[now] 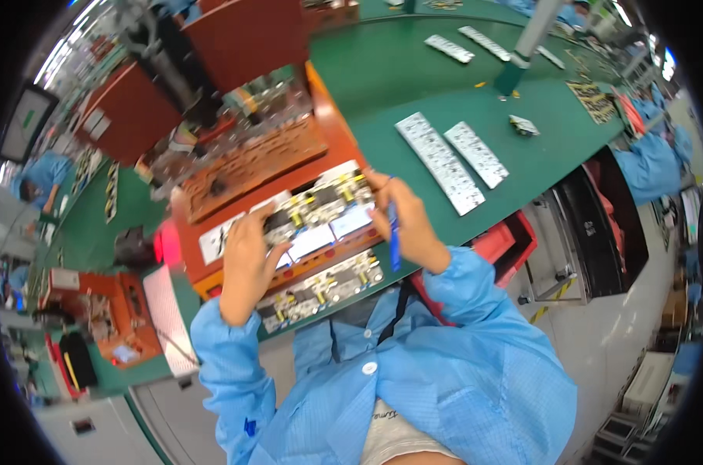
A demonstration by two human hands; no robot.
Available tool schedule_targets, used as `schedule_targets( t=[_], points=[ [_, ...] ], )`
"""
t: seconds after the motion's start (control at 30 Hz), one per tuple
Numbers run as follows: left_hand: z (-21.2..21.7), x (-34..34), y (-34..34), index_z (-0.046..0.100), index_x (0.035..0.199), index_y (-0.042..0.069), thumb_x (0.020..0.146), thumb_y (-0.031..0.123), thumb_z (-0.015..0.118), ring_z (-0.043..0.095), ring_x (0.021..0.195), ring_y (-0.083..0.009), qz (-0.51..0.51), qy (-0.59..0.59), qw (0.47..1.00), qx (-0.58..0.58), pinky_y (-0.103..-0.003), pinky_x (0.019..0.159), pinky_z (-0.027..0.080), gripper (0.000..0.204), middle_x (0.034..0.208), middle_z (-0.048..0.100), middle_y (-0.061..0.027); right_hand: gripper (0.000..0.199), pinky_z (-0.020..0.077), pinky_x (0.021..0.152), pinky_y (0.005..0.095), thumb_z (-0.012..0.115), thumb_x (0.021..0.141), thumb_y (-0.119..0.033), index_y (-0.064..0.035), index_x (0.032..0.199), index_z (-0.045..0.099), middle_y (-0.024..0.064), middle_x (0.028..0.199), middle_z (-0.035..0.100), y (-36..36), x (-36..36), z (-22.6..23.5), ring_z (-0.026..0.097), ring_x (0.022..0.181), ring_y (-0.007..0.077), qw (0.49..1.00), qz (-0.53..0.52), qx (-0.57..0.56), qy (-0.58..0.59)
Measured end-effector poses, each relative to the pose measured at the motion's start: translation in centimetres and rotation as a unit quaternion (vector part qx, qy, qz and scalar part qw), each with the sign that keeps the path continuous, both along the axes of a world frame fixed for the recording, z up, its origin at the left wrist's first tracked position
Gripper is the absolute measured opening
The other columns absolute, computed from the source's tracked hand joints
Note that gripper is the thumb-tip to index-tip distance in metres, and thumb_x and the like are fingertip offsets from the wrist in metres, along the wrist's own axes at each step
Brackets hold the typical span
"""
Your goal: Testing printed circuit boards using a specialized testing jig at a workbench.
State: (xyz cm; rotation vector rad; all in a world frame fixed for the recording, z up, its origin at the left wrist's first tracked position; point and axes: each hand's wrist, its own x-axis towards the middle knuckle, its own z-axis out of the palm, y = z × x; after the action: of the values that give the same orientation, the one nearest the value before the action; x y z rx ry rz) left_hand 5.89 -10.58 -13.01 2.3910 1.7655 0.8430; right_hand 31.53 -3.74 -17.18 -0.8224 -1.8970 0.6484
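Note:
A long circuit board panel, crowded with black and yellow parts, is held between my two hands above the front of an orange test fixture. My left hand grips its left end, thumb and fingers closed. At the right end my right hand pinches the panel, and a blue pen-like tool is tucked in the same hand, pointing down toward me. Two bright white rectangles show along the panel's near edge. A second circuit board panel lies on the bench nearer to me.
White board panels lie on the green bench to the right. A red bin sits below the bench edge. The fixture's dark press column rises at the far left. Another orange fixture stands left. Co-workers in blue work nearby.

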Motion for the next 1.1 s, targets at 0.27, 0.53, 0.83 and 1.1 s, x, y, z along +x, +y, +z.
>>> schedule_targets(
  t=[0.27, 0.53, 0.83, 1.1],
  points=[
    [-3.1, -0.6, -5.3, 0.039, 0.126, -0.004, 0.077, 0.01, 0.064, 0.04, 0.122, -0.0339, 0.238, -0.187, 0.951, 0.056, -0.04, 0.106, 0.023, 0.057, 0.132, 0.042, -0.0205, 0.026, 0.0369, 0.094, 0.0385, 0.063, 0.075, -0.004, -0.0038, 0.078, 0.038, 0.0228, 0.125, 0.05, -0.6, -1.0, 0.5, 0.043, 0.121, 0.0346, 1.0, -0.015, -0.005, -0.003],
    [-6.0, -0.4, -5.2, 0.03, 0.12, -0.002, 0.082, 0.002, 0.048, 0.031, 0.13, -0.0332, 0.183, -0.275, 0.941, 0.08, -0.041, 0.109, 0.015, 0.043, 0.139, 0.033, -0.0256, 0.026, 0.0337, 0.097, 0.0378, 0.061, 0.071, 0.002, -0.0044, 0.08, 0.037, 0.023, 0.127, 0.048, -0.6, -0.9, -0.4, 0.041, 0.125, 0.0348, 0.999, -0.01, -0.01, 0.032],
    [-5.5, -6.6, -2.5, 0.034, 0.118, -0.003, 0.07, -0.009, 0.042, 0.031, 0.132, -0.0264, 0.171, -0.342, 0.922, 0.067, -0.034, 0.109, 0.015, 0.049, 0.14, 0.035, -0.0197, 0.028, 0.0111, 0.109, 0.0418, 0.054, 0.069, 0.003, -0.0069, 0.088, 0.036, 0.0196, 0.129, 0.048, 4.0, -4.8, 0.3, 0.041, 0.125, 0.0312, 0.999, 0.032, -0.025, -0.002],
    [-4.5, -8.5, 1.7, 0.031, 0.1, 0.007, 0.068, -0.008, 0.04, 0.023, 0.135, -0.0315, 0.059, -0.388, 0.918, 0.061, -0.035, 0.109, 0.01, 0.036, 0.141, 0.03, -0.0253, 0.035, 0.0283, 0.097, 0.0259, 0.047, 0.066, 0.016, -0.0053, 0.09, 0.033, 0.0181, 0.118, 0.049, 6.9, -5.5, 0.7, 0.034, 0.131, 0.0291, 0.993, 0.088, -0.005, 0.081]
  ],
)
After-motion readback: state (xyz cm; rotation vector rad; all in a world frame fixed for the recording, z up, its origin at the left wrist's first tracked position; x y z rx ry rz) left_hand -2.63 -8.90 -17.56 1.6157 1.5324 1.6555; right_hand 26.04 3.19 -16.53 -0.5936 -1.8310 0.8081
